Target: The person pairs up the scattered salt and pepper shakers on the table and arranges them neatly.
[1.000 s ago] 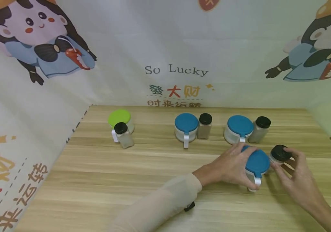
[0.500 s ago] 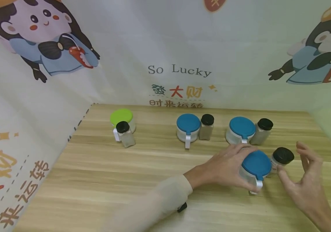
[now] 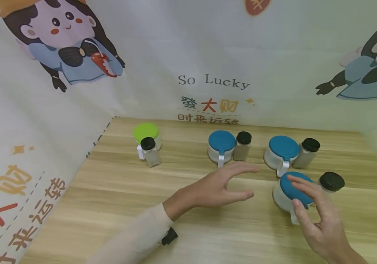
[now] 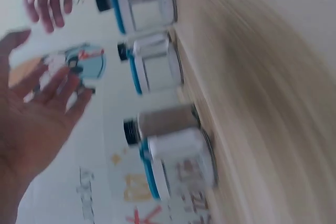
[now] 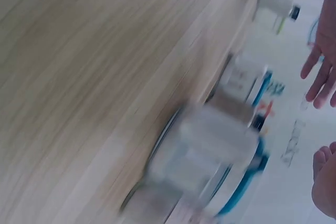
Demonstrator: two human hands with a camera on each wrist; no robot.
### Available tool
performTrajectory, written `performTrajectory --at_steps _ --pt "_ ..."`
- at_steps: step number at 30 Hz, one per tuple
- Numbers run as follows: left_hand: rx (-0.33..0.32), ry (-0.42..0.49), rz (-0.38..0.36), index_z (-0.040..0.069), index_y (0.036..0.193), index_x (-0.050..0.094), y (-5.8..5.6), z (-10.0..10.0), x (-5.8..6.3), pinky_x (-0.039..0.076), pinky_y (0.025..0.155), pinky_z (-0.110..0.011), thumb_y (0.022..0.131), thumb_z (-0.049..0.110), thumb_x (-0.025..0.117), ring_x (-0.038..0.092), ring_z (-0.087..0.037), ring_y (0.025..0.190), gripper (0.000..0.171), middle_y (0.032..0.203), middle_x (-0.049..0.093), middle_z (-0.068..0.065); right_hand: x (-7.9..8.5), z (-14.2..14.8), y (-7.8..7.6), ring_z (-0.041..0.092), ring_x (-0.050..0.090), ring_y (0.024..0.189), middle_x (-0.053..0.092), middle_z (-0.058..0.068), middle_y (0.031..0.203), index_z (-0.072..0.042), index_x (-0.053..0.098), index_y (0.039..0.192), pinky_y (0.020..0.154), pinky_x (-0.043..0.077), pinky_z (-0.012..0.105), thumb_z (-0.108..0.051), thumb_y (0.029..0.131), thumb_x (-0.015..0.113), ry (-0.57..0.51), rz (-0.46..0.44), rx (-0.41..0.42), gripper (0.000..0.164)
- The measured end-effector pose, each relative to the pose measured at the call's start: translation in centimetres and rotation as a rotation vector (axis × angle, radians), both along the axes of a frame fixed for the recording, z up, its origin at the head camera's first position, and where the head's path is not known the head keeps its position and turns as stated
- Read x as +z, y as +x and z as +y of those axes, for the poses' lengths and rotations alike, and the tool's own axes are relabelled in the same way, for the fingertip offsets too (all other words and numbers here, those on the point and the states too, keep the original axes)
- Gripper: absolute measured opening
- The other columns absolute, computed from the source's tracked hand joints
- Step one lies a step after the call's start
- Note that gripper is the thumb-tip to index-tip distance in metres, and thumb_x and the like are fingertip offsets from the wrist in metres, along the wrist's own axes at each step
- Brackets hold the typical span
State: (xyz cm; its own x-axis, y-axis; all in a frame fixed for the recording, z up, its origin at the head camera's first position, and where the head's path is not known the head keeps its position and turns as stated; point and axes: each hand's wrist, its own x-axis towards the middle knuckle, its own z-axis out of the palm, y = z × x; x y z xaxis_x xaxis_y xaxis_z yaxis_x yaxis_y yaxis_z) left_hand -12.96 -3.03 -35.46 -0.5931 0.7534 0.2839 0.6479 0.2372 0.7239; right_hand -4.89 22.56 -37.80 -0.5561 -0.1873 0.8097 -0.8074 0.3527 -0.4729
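Observation:
My left hand (image 3: 214,187) hovers over the middle of the table, thumb and fingers spread, with nothing in it. My right hand (image 3: 323,218) is in front of the nearest blue-lidded jar (image 3: 282,198), overlapping its lid in the head view; the left wrist view shows a gap between hand and jar. Its fingers are loosely bent and hold nothing. Beside that jar stands a black-capped shaker bottle (image 3: 332,182), partly hidden by the right hand. Behind are another blue-lidded jar (image 3: 281,154) with a bottle (image 3: 306,154) at its right.
Further left stand a third blue-lidded jar (image 3: 221,146) and its black-capped bottle (image 3: 242,146). At the far left, a bottle (image 3: 151,152) stands before a green-lidded jar (image 3: 146,131). A small black object (image 3: 169,236) shows beside the left sleeve. A printed cloth (image 3: 155,66) encloses the table (image 3: 188,220).
My left hand has let go of the nearest jar and moved left. The right hand has left the bottle beside it and moved left in front of the jar. The head view has shifted slightly.

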Motion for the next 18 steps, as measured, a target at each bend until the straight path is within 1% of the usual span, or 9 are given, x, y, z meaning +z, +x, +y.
performTrajectory --at_steps 3,4,6,8,10,11,14,16,18 --pt "-0.053 0.086 -0.148 0.012 0.148 0.051 0.6 -2.5 -0.1 0.035 0.113 -0.03 0.099 0.021 0.069 0.039 -0.006 0.139 0.053 0.151 0.049 0.0 -0.1 -1.7 0.3 0.021 0.055 0.128 0.06 0.025 0.13 0.021 0.057 0.12 0.105 0.042 0.024 -0.014 0.106 0.055 0.002 -0.009 0.045 0.038" --pt "-0.059 0.113 -0.177 0.012 0.148 0.052 0.7 -3.3 -0.1 0.036 0.112 -0.031 0.098 0.018 0.07 0.04 -0.007 0.139 0.053 0.15 0.05 0.0 -0.1 -2.1 0.3 0.02 0.055 0.128 0.06 0.025 0.129 0.02 0.057 0.12 0.104 0.042 0.024 -0.017 0.107 0.055 0.014 -0.015 0.052 0.04" --pt "-0.048 0.185 -0.219 0.009 0.147 0.052 1.1 -4.8 -0.3 0.037 0.113 -0.034 0.097 0.011 0.069 0.043 -0.012 0.138 0.052 0.149 0.052 -0.003 -0.4 -2.7 0.3 0.018 0.055 0.128 0.06 0.024 0.13 0.017 0.058 0.122 0.103 0.043 0.022 -0.024 0.108 0.054 0.048 -0.037 0.058 0.044" --pt "-0.024 0.273 -0.221 0.004 0.145 0.053 1.5 -6.3 -0.7 0.037 0.113 -0.039 0.096 0.003 0.068 0.045 -0.019 0.138 0.051 0.147 0.054 -0.008 -0.7 -3.1 0.1 0.018 0.056 0.126 0.061 0.023 0.13 0.013 0.059 0.126 0.102 0.044 0.021 -0.028 0.108 0.053 0.081 -0.054 0.067 0.046" --pt "0.011 0.358 -0.204 -0.001 0.144 0.052 1.8 -8.0 -1.3 0.038 0.112 -0.043 0.095 -0.003 0.065 0.047 -0.026 0.137 0.051 0.146 0.054 -0.012 -0.9 -3.5 -0.1 0.018 0.056 0.126 0.061 0.02 0.132 0.008 0.059 0.13 0.101 0.044 0.02 -0.03 0.108 0.053 0.119 -0.068 0.072 0.045" --pt "0.031 0.394 -0.193 -0.003 0.143 0.052 1.9 -9.0 -1.6 0.038 0.112 -0.046 0.095 -0.005 0.063 0.048 -0.029 0.136 0.05 0.145 0.055 -0.015 -1.0 -3.8 -0.3 0.019 0.057 0.124 0.061 0.02 0.132 0.007 0.059 0.132 0.1 0.045 0.02 -0.029 0.108 0.054 0.131 -0.068 0.08 0.043" --pt "0.1 0.45 -0.155 -0.008 0.14 0.052 1.8 -12.2 -2.0 0.039 0.111 -0.05 0.095 -0.006 0.058 0.05 -0.033 0.133 0.045 0.142 0.056 -0.018 -1.0 -4.8 -0.6 0.021 0.059 0.123 0.062 0.014 0.134 0.0 0.059 0.135 0.101 0.045 0.021 -0.016 0.103 0.06 0.182 -0.111 0.088 0.036" --pt "0.158 0.491 -0.151 -0.011 0.136 0.053 1.5 -14.5 -2.1 0.04 0.11 -0.049 0.096 -0.006 0.056 0.052 -0.033 0.13 0.041 0.139 0.058 -0.019 -0.9 -5.8 -1.0 0.021 0.061 0.12 0.063 0.009 0.134 -0.004 0.06 0.137 0.101 0.046 0.022 -0.006 0.099 0.064 0.223 -0.16 0.083 0.038" --pt "0.212 0.534 -0.152 -0.013 0.134 0.054 0.9 -16.7 -2.2 0.042 0.109 -0.046 0.097 -0.006 0.055 0.055 -0.031 0.128 0.037 0.136 0.06 -0.02 -0.8 -6.8 -1.4 0.02 0.062 0.116 0.063 0.004 0.133 -0.009 0.061 0.137 0.098 0.048 0.026 0.0 0.095 0.066 0.266 -0.207 0.074 0.043"
